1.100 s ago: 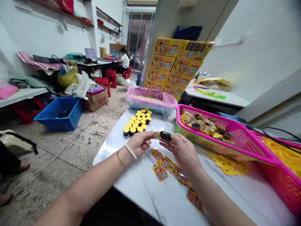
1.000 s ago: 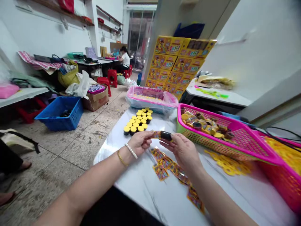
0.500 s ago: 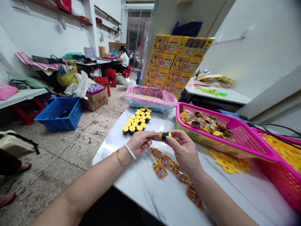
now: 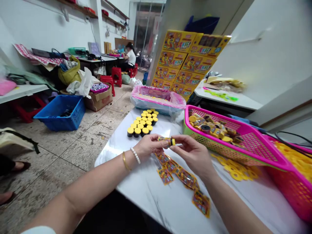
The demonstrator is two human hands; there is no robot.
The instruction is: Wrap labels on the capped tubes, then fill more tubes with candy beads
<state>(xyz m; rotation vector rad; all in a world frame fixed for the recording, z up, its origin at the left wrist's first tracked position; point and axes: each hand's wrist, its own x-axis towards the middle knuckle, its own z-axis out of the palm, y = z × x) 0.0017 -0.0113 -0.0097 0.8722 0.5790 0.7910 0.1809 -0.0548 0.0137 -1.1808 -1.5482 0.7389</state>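
Above the white marbled table, a small black jar with a yellow cap [image 4: 173,142] lies sideways between my two hands. A printed orange sleeve [image 4: 162,139] covers its left part. My left hand [image 4: 149,145] is closed, pinching the sleeved end between thumb and fingers. The thumb and fingers of my right hand [image 4: 192,154] close on the capped end. Below them, several flat printed sleeves [image 4: 186,178] lie scattered on the table. Beyond my left hand, several black jars with yellow caps [image 4: 140,125] stand upright in close rows.
A pink and green basket [image 4: 253,139] holds wrapped yellow and brown jars. Yellow ring-shaped pieces [image 4: 235,170] lie before it. A plastic-lined basket [image 4: 158,100] stands at the table's far end, with stacked yellow boxes [image 4: 180,61] behind. A person [image 4: 130,57] sits at a distant table.
The sleeve now covers more of the jar, and less black shows beside the cap. My right fingers have shifted around the capped end. The view has turned slightly.
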